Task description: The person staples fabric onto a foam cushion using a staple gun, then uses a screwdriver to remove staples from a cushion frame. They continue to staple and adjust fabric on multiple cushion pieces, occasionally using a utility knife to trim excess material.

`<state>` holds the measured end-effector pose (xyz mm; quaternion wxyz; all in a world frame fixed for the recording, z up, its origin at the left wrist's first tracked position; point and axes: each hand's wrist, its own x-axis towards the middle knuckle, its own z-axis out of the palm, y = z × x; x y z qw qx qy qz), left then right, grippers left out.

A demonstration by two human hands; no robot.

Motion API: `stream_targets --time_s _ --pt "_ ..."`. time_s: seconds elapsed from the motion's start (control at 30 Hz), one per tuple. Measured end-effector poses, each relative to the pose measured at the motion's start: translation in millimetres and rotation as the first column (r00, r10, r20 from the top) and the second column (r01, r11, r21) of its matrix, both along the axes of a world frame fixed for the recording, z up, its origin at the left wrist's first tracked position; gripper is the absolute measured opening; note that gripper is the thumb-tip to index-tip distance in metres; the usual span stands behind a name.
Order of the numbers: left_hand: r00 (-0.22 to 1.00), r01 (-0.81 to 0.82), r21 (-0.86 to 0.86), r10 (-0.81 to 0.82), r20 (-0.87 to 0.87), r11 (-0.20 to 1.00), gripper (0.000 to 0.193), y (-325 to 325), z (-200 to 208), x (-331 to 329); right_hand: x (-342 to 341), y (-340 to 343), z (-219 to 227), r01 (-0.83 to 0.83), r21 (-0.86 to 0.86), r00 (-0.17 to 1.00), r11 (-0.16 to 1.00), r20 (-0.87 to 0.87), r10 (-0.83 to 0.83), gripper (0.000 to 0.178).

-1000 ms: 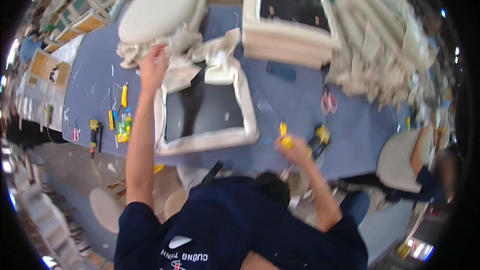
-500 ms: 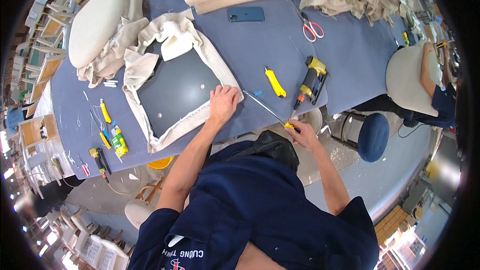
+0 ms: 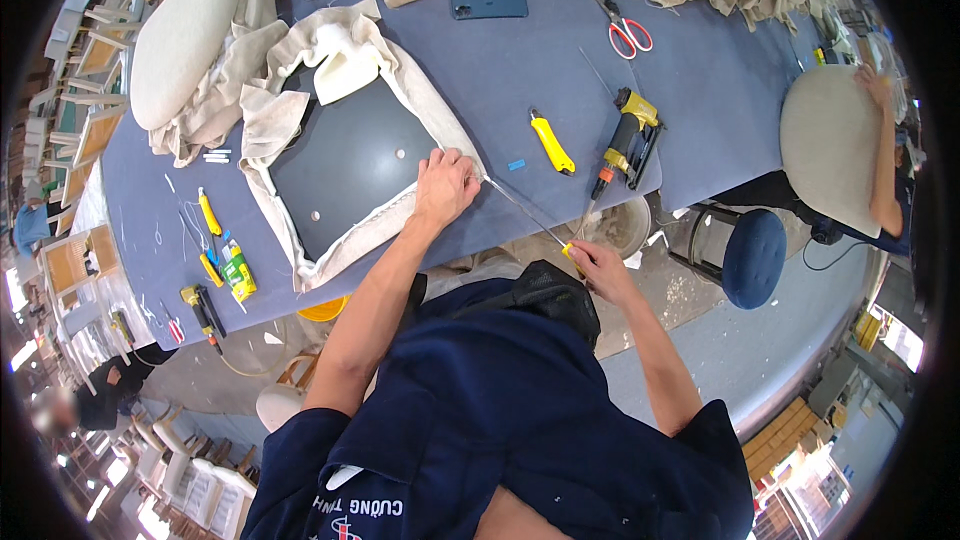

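Note:
A seat panel with a dark underside lies face down on the blue workbench, with beige fabric wrapped loosely around its edges. My left hand grips the fabric at the panel's near right edge. My right hand is off the bench's front edge, close to my body. It is closed on a small yellow-handled tool. A thin straight line, thread or a slim blade, runs from the tool up to the fabric by my left hand.
A yellow utility knife, a yellow-black staple gun, red scissors and a phone lie on the bench. Small hand tools sit at the left. A blue stool stands right of me. Another person's arm holds a round cushion.
My left hand came back from the far side of the panel to its near right edge. My right hand drew off the bench toward my body with the yellow tool.

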<state>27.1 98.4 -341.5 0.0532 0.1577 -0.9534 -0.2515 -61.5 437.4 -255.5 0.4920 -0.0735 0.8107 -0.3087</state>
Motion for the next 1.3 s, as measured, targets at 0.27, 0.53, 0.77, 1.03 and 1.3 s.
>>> stream_targets --time_s 0.27,0.53,0.77,1.03,1.3 --pt "0.999 -0.025 0.062 0.022 0.034 0.998 0.010 -2 -12 1 -28 -10 20 -0.080 0.002 0.995 0.997 0.057 0.080 0.042" --pt "0.997 -0.023 0.120 0.032 -0.072 0.992 0.007 -6 -16 6 -24 -37 49 0.025 0.128 0.959 0.991 0.277 -0.060 0.041" --pt "0.998 0.029 0.205 -0.018 -0.058 0.978 0.009 -15 -16 9 -14 -49 61 0.131 0.189 0.904 0.973 0.380 -0.196 0.043" --pt "0.990 0.126 0.227 -0.108 -0.090 0.966 0.010 -21 -27 9 -43 -17 -20 -0.126 -0.111 0.989 0.986 0.057 0.133 0.035" --pt "0.997 0.069 0.254 -0.059 -0.048 0.965 0.010 -23 -18 11 -11 -4 -23 -0.180 -0.016 0.980 0.984 0.084 0.181 0.033"
